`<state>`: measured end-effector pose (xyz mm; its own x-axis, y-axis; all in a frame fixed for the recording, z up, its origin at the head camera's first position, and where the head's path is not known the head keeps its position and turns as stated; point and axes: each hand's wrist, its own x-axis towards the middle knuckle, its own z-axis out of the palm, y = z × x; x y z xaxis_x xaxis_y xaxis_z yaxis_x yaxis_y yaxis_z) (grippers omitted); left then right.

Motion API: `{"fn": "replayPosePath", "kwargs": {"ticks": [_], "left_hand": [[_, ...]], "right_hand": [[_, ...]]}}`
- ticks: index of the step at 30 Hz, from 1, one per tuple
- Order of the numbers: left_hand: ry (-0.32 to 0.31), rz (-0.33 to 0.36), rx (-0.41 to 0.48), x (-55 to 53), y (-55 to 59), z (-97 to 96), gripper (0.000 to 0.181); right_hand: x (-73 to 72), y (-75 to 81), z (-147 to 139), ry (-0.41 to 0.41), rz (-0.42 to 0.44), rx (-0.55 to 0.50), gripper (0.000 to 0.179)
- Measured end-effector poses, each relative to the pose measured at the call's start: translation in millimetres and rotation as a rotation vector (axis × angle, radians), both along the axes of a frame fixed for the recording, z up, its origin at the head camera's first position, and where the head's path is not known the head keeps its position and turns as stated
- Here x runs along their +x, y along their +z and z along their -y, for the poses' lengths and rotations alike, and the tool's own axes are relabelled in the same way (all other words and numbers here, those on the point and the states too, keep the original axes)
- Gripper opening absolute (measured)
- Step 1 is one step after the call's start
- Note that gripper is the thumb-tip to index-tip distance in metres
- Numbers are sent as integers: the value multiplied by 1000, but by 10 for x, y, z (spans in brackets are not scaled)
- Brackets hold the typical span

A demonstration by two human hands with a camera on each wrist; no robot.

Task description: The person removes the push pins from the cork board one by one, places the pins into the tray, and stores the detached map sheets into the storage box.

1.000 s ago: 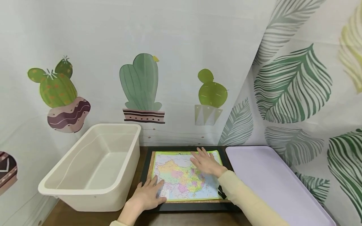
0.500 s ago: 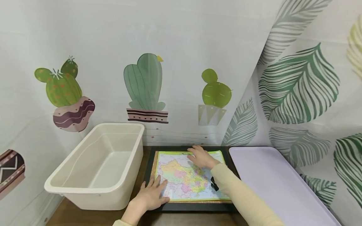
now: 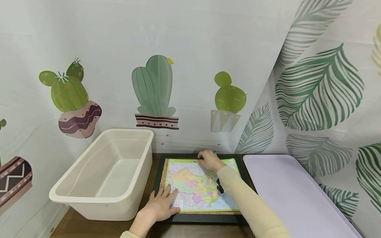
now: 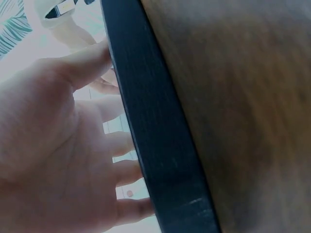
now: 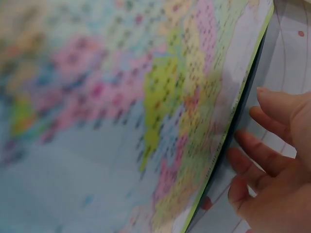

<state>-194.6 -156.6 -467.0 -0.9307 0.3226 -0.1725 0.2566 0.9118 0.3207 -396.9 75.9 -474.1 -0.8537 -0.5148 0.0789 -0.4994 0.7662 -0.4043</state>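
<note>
The right hand (image 5: 284, 179) is beside the map (image 5: 124, 107), perhaps touching its edge.

This looks like a small screened-off work corner, set up on a brown wood-grain tabletop (image 3: 178, 230). A pale hanging with printed potted cacti (image 3: 153, 89) closes off the far side, and one with big printed leaves (image 3: 319, 89) the right; creases suggest loose sheeting. A deep white tub (image 3: 102, 209) at left and a flat lilac tray (image 3: 276, 185) at right flank the middle space. Whether the room behind belongs to a home or a studio cannot be told.
</note>
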Motion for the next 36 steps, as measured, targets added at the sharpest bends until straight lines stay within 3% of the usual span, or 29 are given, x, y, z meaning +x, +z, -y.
{"fn": "replayPosePath", "kwargs": {"ticks": [4,12,16,36], "left_hand": [[-1,6,0,-4,6,-21,73],[-11,22,10,-11,6,-55,73],[-11,27,13,-14,-1,-63,73],[13,3,13,-9,1,4,73]], "right_hand": [[-66,-15,32,26,6,-40,9],[-87,5,67,85,29,-33,10],[-55,15,68,79,69,-28,8],[-78,-13,233,64,49,81,8]]}}
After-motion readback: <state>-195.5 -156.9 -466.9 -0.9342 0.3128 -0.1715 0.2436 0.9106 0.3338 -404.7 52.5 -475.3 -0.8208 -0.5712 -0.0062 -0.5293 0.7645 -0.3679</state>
